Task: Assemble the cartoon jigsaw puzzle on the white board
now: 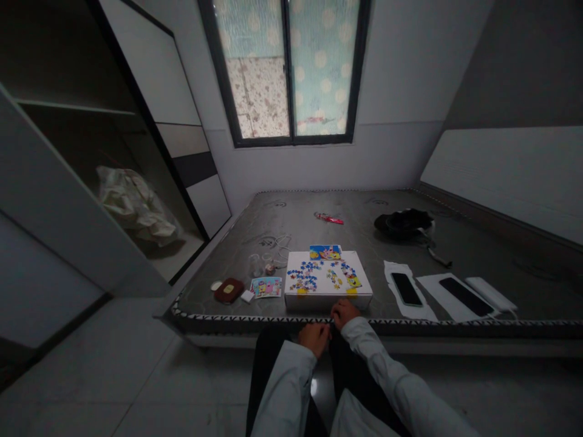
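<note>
A white box [328, 297] lies at the front edge of a grey mattress [478, 249], with several loose blue and yellow puzzle pieces [306, 276] scattered on its top. A partly built colourful picture strip [325, 251] sits at the box's far edge. My left hand [314, 337] and my right hand [344, 312] are close together just below the box's front side. Both have curled fingers pinched toward each other. What they hold is too small to make out.
On the mattress: a cartoon picture card [266, 286], a dark red round case [228, 289], white cables [273, 249], a red item [328, 218], a black bundle [403, 222], two phones [406, 289] on white paper, a white bar [490, 294]. An open cupboard with a crumpled bag [134, 206] stands left.
</note>
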Action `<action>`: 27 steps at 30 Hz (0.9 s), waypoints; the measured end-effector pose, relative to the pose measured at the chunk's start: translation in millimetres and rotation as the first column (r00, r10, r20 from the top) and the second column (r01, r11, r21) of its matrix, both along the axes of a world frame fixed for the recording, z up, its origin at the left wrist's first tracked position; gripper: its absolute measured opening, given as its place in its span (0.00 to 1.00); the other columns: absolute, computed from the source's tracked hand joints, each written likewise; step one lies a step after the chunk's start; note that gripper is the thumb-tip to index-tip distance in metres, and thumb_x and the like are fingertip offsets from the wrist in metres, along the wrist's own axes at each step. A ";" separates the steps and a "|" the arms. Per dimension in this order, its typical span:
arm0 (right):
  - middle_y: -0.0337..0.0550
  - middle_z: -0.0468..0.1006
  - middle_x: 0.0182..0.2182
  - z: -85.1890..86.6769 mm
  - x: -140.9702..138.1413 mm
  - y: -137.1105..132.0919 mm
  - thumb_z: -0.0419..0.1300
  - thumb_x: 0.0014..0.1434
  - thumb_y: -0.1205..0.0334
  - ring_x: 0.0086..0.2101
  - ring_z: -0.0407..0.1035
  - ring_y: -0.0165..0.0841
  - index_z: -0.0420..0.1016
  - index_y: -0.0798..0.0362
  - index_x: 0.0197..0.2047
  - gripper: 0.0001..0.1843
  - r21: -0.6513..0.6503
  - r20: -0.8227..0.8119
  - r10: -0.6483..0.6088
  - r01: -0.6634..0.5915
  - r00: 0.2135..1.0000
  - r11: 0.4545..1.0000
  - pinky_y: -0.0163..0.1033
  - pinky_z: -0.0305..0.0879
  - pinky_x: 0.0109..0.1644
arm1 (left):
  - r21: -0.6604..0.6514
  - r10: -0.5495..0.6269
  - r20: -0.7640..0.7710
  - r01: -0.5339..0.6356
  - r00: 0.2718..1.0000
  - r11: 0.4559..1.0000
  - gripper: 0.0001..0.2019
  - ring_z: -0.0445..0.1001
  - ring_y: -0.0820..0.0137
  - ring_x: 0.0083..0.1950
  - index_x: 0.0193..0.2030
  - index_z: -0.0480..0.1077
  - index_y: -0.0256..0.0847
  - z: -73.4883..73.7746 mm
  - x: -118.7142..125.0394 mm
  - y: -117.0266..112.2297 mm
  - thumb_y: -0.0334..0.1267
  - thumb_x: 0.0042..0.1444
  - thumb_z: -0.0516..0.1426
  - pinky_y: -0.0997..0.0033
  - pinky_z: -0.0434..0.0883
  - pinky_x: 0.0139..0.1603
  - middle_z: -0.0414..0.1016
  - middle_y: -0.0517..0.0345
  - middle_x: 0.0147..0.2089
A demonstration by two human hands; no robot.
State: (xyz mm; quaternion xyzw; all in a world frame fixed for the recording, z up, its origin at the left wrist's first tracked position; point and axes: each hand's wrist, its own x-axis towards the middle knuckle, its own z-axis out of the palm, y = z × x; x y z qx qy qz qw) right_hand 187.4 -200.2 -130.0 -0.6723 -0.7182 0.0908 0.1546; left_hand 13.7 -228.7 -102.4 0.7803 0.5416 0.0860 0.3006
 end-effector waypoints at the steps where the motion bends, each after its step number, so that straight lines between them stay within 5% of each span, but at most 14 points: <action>1: 0.45 0.75 0.36 1.1 -0.1 -0.6 0.55 0.52 0.69 0.43 0.67 0.36 0.79 0.51 0.31 0.11 -0.002 0.007 0.002 -0.002 1.000 1.000 0.36 0.61 0.46 | -0.002 0.004 -0.009 -0.004 1.000 1.000 0.24 0.77 0.64 0.43 0.36 0.79 0.49 -0.1 -0.1 -0.6 0.50 0.66 0.42 0.70 0.66 0.41 0.81 0.56 0.37; 27: 0.45 0.76 0.38 15.0 3.1 -0.6 0.56 0.54 0.70 0.44 0.67 0.34 0.79 0.50 0.34 0.11 0.089 -0.006 0.033 -0.033 0.999 0.995 0.36 0.61 0.50 | 0.000 0.030 0.051 -0.031 0.998 1.000 0.31 0.77 0.65 0.42 0.34 0.79 0.47 3.5 -12.5 -8.6 0.55 0.66 0.38 0.71 0.64 0.41 0.81 0.56 0.36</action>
